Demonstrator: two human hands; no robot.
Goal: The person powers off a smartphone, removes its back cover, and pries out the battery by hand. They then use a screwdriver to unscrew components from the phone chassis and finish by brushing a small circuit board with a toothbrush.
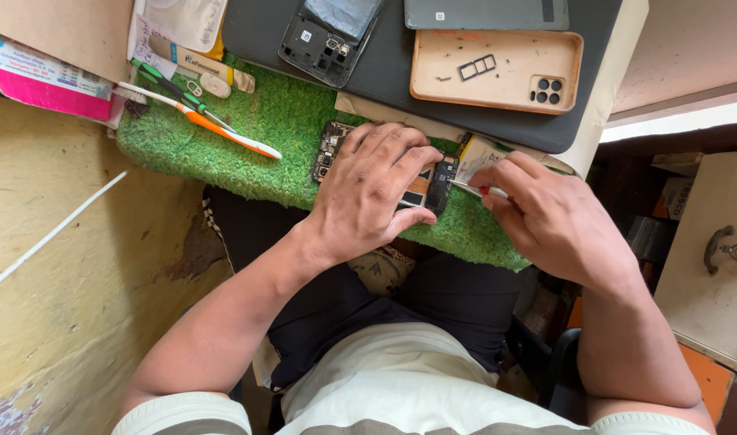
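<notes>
**Two hands work on an opened phone**

Two bare hands rest on a fuzzy green grass-like mat that lies over the person's lap. The left hand lies flat on a dark opened phone with its small circuit parts showing, and its fingers are spread out and press the phone down. The right hand is just beside it. Its fingers are pinched together on a thin silver tool with a red tip, and the tip touches the phone's right end.

Farther left on the mat lies an orange and white toothbrush. Past the mat sits a dark grey flat board. On it are a peach-coloured phone case, with a small metal card tray inside, and a black phone frame.
</notes>
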